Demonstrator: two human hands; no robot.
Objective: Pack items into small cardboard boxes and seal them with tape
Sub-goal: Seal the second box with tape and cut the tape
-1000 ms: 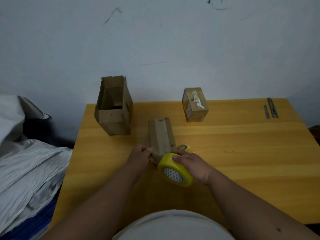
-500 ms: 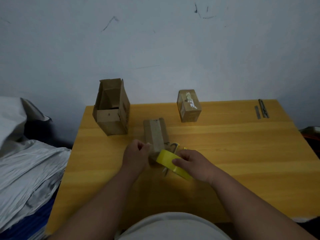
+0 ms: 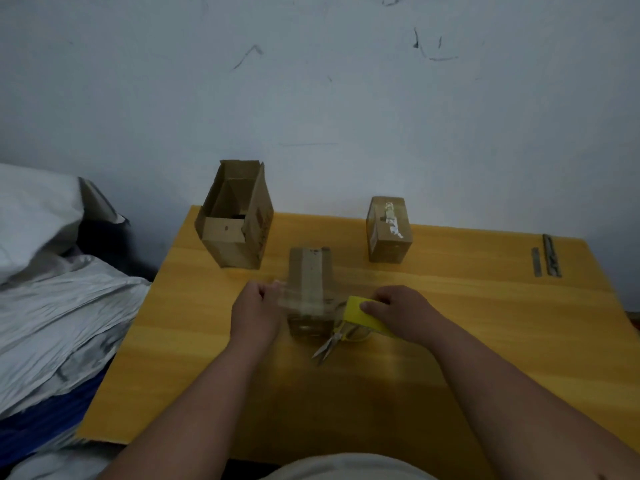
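Your left hand [image 3: 254, 315] sits just left of the small cardboard box [image 3: 309, 292] in the middle of the table [image 3: 485, 323], fingers curled, pinching the free end of a clear strip of tape [image 3: 301, 301] that stretches across the near top of the box. Your right hand [image 3: 403, 311] is on the other side of the box, fingers curled over the yellow tape roll [image 3: 363, 315] and gripping it, with the roll tilted and held just above the tabletop. The strip runs taut between your two hands, lying over the box; whether it is already stuck down you cannot tell from this view.

A pair of scissors [image 3: 334, 342] lies on the table just beside the box, partly under the roll, with the blades pointing toward you and the yellow handles tucked beneath your right hand.

Farther back on the left stands a taller open box [image 3: 235, 216], its flaps up, near the table's far edge. Back and to the right of the box you are taping sits a closed box [image 3: 389, 230] with a strip of tape along its top. Two thin grey metal pieces [image 3: 547, 256] lie side by side near the far right corner. Crumpled grey and white bedding [image 3: 59, 306] is heaped off the left edge of the table
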